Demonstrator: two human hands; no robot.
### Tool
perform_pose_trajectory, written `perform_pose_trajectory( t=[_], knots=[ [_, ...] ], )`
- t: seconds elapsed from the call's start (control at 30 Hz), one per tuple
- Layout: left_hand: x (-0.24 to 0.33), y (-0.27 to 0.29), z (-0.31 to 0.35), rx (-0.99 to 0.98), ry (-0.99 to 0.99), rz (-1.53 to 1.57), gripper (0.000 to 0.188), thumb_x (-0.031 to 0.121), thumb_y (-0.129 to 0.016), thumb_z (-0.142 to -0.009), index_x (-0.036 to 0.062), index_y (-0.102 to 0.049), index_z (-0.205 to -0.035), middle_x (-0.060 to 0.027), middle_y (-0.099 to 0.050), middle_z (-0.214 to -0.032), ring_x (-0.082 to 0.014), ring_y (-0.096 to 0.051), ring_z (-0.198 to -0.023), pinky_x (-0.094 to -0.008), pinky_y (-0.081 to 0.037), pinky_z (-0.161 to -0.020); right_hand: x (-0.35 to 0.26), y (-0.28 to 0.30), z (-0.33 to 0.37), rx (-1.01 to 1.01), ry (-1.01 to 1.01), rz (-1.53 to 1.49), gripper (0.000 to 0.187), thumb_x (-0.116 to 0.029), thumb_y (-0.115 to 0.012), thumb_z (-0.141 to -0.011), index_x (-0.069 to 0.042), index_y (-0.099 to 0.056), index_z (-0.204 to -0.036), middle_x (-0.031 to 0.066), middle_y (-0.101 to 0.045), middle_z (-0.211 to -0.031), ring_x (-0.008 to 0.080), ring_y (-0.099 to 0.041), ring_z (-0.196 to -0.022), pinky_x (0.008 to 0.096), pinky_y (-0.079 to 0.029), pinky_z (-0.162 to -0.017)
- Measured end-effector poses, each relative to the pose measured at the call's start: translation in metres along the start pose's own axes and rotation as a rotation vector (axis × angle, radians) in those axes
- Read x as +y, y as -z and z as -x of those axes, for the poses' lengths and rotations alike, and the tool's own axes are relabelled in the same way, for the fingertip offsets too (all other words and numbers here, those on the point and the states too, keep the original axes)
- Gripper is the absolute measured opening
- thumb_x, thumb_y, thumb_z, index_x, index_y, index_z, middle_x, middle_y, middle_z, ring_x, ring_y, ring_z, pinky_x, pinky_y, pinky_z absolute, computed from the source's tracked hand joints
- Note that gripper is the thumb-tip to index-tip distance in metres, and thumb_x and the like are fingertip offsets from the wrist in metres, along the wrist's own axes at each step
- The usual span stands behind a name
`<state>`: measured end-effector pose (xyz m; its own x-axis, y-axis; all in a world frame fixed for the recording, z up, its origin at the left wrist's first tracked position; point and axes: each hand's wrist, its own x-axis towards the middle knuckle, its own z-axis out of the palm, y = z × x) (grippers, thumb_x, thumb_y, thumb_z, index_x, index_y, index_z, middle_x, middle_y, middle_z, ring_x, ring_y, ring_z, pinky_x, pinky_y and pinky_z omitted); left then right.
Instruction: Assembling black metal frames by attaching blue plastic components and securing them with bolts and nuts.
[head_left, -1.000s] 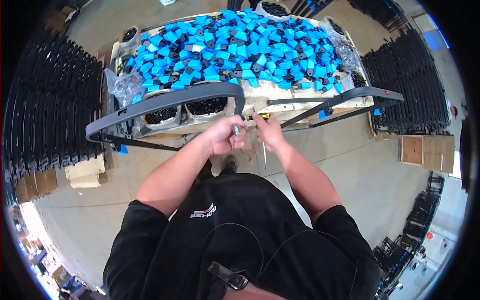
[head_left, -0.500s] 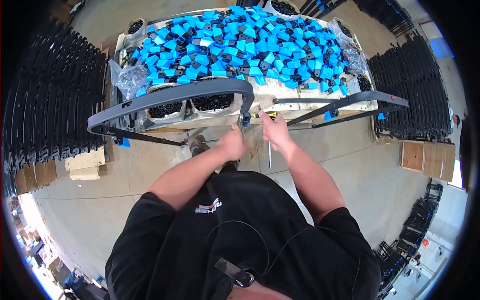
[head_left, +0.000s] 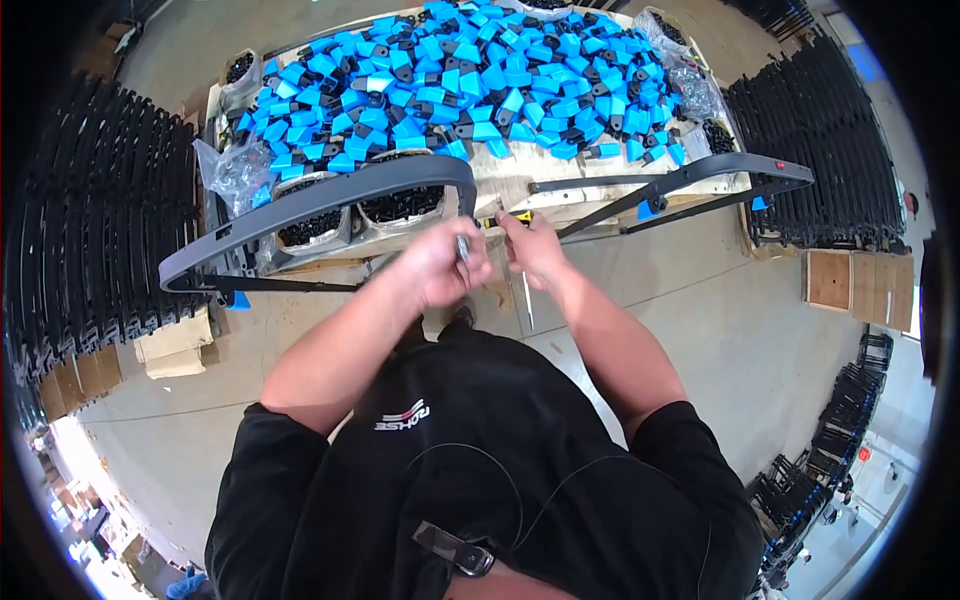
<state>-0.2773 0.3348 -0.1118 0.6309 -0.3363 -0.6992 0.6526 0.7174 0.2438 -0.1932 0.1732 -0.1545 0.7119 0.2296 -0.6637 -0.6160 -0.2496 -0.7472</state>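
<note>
My left hand is closed around a short shiny metal tool, its kind unclear, just below the inner end of a dark grey curved frame. My right hand grips a yellow-and-black handle, lying roughly level and pointing at that frame end. Below the right fingers a thin pale rod points down; whether it belongs to the handle I cannot tell. The joint at the frame end is mostly hidden behind my left hand. A matching curved frame part with black bars extends to the right.
A table carries a heap of blue-and-black plastic pieces. White sacks of small black parts stand along its edges, with clear plastic bags beside them. Stacked black frames rise left and right. Cardboard lies at left.
My left hand has turned and come away from the joint, bringing the metal tool into view. My right hand still holds the yellow-and-black handle. The view has shifted slightly.
</note>
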Motion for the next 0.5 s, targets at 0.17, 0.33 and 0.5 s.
perform_pose_trajectory(
  t=[0.17,0.33,0.5],
  knots=[
    [-0.063,0.045,-0.036,0.545,-0.487,-1.568,0.036,0.024,-0.066,-0.088,-0.0093,-0.06,-0.1,-0.0212,-0.072,-0.088,-0.0316,-0.072,-0.078,-0.0419,-0.057,-0.067,0.013,0.005,-0.008,0.028,0.147,0.07,0.029,-0.028,-0.069,-0.097,-0.01,-0.049,-0.089,-0.0027,-0.046,-0.065,0.008,-0.038,-0.047,0.0287,-0.026,-0.039],
    [-0.031,0.029,-0.023,0.128,-0.057,-0.473,0.027,0.022,-0.065,-0.091,0.0011,-0.06,-0.107,-0.014,-0.066,-0.09,-0.0286,-0.067,-0.075,-0.0431,-0.058,-0.075,0.007,0.0,-0.001,0.01,0.089,0.024,0.03,-0.028,-0.069,-0.097,-0.006,-0.049,-0.093,-0.0015,-0.046,-0.065,0.0081,-0.036,-0.044,0.029,-0.026,-0.038],
    [-0.052,0.04,-0.026,0.218,-0.521,-1.145,0.026,0.022,-0.06,-0.09,-0.0045,-0.06,-0.088,-0.019,-0.072,-0.086,-0.028,-0.065,-0.07,-0.0398,-0.053,-0.068,0.022,0.004,-0.019,0.095,0.306,0.204,0.033,-0.028,-0.07,-0.097,-0.004,-0.048,-0.098,-0.001,-0.045,-0.064,0.0084,-0.037,-0.044,0.03,-0.027,-0.037]
  ],
)
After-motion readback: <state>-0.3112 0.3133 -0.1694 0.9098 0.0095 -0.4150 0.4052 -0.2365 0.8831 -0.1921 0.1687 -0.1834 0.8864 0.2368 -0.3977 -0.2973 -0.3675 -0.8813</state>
